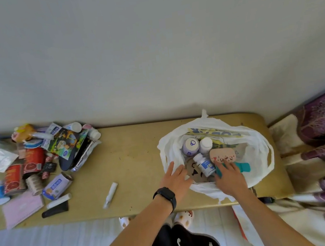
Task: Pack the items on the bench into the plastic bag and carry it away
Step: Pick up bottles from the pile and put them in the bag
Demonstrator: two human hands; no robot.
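While your left hand (176, 179) lies flat, fingers straight, on the near-left rim of the plastic bag (261, 148), your right hand (229, 178) reaches inside it, fingers spread and straight, resting on a teal item (244, 167) and gripping nothing. A pink case (222, 155) lies just beyond your right fingertips. A white tube (109, 191) lies on the bench (133, 158) left of your left hand. The pile of items (40, 157) sits well further left.
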